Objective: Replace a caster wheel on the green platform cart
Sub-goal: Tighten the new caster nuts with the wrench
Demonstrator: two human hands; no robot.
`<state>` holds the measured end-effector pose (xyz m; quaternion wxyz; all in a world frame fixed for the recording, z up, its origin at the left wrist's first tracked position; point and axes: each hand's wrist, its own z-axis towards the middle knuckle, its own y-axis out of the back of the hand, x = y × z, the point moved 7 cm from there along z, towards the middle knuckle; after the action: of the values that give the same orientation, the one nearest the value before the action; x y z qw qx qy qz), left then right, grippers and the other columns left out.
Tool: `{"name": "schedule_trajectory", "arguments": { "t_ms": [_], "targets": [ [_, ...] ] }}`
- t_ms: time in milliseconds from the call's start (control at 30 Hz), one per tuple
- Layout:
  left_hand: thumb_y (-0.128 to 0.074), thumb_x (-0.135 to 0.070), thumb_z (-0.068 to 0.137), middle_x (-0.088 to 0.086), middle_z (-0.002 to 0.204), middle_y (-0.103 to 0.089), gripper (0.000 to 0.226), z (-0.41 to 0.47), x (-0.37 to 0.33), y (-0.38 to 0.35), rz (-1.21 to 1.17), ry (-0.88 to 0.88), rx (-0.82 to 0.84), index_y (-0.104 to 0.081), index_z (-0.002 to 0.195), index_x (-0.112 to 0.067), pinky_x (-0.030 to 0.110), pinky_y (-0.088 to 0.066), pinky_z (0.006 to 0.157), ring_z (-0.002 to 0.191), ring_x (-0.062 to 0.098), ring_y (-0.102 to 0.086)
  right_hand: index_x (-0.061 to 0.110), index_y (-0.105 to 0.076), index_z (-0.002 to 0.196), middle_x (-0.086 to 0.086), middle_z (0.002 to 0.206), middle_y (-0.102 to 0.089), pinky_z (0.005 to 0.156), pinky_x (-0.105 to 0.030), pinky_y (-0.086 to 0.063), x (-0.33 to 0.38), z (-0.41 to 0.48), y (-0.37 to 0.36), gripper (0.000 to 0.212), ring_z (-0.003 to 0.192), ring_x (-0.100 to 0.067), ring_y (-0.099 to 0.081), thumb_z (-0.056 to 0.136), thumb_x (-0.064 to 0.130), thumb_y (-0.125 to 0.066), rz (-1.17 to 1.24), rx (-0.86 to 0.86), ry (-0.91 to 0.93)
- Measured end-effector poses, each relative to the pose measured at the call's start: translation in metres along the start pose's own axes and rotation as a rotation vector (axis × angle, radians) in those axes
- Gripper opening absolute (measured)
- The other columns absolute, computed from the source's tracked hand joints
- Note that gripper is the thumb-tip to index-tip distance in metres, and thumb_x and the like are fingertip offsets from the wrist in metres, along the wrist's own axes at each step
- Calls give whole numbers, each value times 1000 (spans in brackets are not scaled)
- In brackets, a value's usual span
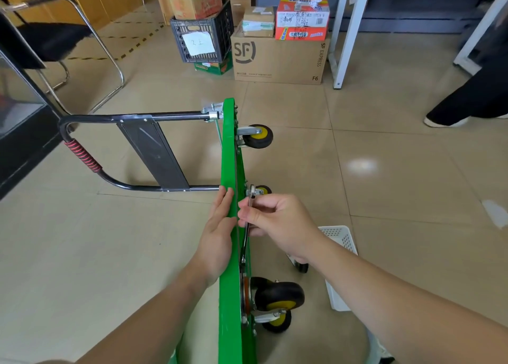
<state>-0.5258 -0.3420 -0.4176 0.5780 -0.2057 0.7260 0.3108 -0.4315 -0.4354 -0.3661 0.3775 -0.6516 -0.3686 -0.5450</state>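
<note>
1. Nearest the camera, two black rubber caster wheels with yellow hubs point(279, 295) stick out to the right from the underside of the green metal platform cart point(229, 154), which stands on its long edge on the tiled floor.
2. The left hand point(220, 231) lies flat against the deck's top face with its fingers straight. It braces the cart and grasps nothing.
3. The right hand point(277, 223) has its fingers curled round the shaft of a slim metal wrench point(244, 246). The wrench head sits on a fastener at the mount of the middle black-and-yellow caster point(264, 190).
4. Judged from this, the step in hand is turning a mounting nut on that caster. Whether it is being loosened or tightened cannot be told.
5. The next move calls for a short swing of the wrench, since the deck lies just beside it. The left palm has to push back so the upright cart does not tip.
6. Behind the right wrist lies a small loose wheel point(301, 266), partly hidden, beside a white perforated plastic basket point(342, 240).
7. Further off, the black tubular handle with a red coiled grip point(132, 117) reaches out to the left, and a fourth black-and-yellow caster point(258, 136) sits at the far end.
8. Beyond these stand a large brown cardboard box point(277, 58) and a black plastic crate point(202, 33).
</note>
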Motion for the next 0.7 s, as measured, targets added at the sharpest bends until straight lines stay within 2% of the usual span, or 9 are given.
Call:
{"name": "schedule_trajectory", "arguments": {
  "t_ms": [67,133,200,267,333,467,600,700],
  "targets": [
    [-37,-10,107,-16,166,-15,53,-2,-3,0,-36,-5,-5,-31,158,-19,-11,-23,90,116,-43,-21,29,-81,91,-4,92,-78,82,-38,-63,1,-1,-4,6,93,-11,-74,88,24,-78,-15,34,1],
    [-39,-21,104,-17,165,-16,54,-3,-7,0,-59,-19,-11,-32,157,-17,-10,-25,90,118,-41,-24,26,-80,99,-2,97,-79,84,-39,-63,1,-3,-8,12,97,-13,-74,87,23,-80,-24,54,16],
    [-38,-15,107,-15,166,-16,51,-4,-9,1,-64,-15,-17,-32,157,-16,-9,-25,90,127,-30,-27,27,-80,100,-1,99,-79,84,-42,-63,2,-4,-8,14,98,-14,-74,87,21,-79,-29,46,30],
    [-32,-5,108,-12,167,-16,50,-6,-11,1,-33,-27,-22,-31,157,-15,-9,-23,91,139,-15,-22,27,-80,98,-3,97,-79,84,-42,-63,4,-5,-6,14,96,-14,-75,87,19,-79,-18,45,23],
    [-32,-4,109,-11,167,-16,50,-8,-14,2,-12,-51,-21,-30,157,-14,-9,-21,93,144,-9,-18,24,-81,100,-1,99,-79,85,-36,-62,6,-7,-7,16,96,-11,-74,86,16,-80,-23,81,30],
    [-30,5,107,-9,167,-15,52,-11,-16,3,22,-89,-15,-30,156,-11,-6,-23,96,144,-7,-18,29,-81,97,7,103,-79,90,-21,-55,10,-15,-13,23,104,-8,-72,82,12,-82,-44,146,85],
    [-38,-7,108,-14,166,-15,51,-9,-15,1,-17,-72,-18,-30,157,-15,-2,-22,104,148,-5,-17,25,-80,98,8,101,-78,88,-22,-56,9,-13,-9,21,100,-5,-71,85,9,-79,-21,124,68],
    [-37,4,106,-12,166,-16,55,-9,-16,2,1,-61,-18,-31,157,-14,-5,-24,97,143,-9,-22,35,-81,91,9,100,-79,88,-20,-55,12,-16,-10,26,99,-5,-72,83,10,-81,-56,141,91]
  ]
}}
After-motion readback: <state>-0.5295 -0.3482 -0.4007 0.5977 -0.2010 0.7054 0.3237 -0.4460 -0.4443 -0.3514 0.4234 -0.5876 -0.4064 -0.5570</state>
